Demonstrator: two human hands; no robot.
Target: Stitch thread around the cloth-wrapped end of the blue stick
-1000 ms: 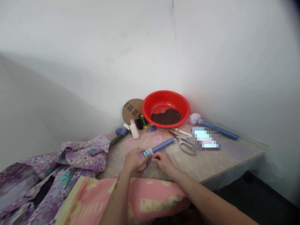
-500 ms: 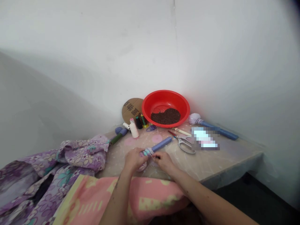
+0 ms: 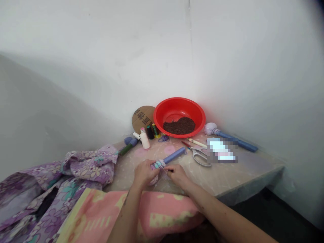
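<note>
My left hand point(image 3: 145, 173) is closed around the floral cloth head of a blue-handled stick point(image 3: 175, 155), which slants up to the right over the table. Patterned cloth point(image 3: 159, 164) is gathered where head and handle meet. Just right of it, my right hand point(image 3: 176, 173) is pinched on a thin pale thread point(image 3: 164, 170) that runs to the gathered cloth. Whether a needle is between these fingertips I cannot tell. Most of the cloth head is hidden by my left hand.
Behind stands a red basin point(image 3: 179, 101) with dark grains, beside several thread spools point(image 3: 144, 140) and a cardboard disc point(image 3: 141, 118). Scissors point(image 3: 201, 157), a pen point(image 3: 197, 142) and another cloth-headed stick point(image 3: 234, 139) lie right. Floral fabric point(image 3: 88, 162) covers the left; a pink cloth point(image 3: 167, 211) lies in front.
The thread between the gathered cloth and my right fingers shows more plainly now. Both hands have stayed nearly in place, and the stick has hardly moved.
</note>
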